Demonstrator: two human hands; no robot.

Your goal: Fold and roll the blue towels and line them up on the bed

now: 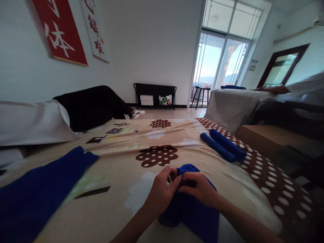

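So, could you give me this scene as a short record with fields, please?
surface: patterned blanket
left hand: pinches the top of the blue cloth
right hand: pinches the same fold, touching the left hand
right side: two rolled blue towels, lying side by side
left side: loose blue fabric, spread out
others: a person in black trousers, far left; an arm, far right

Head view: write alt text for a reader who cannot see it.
The left hand and right hand pinch the far edge of a blue cloth on a patterned blanket. Two rolled blue cloths lie beyond at right, a loose blue pile at left. Another person is behind the pile.
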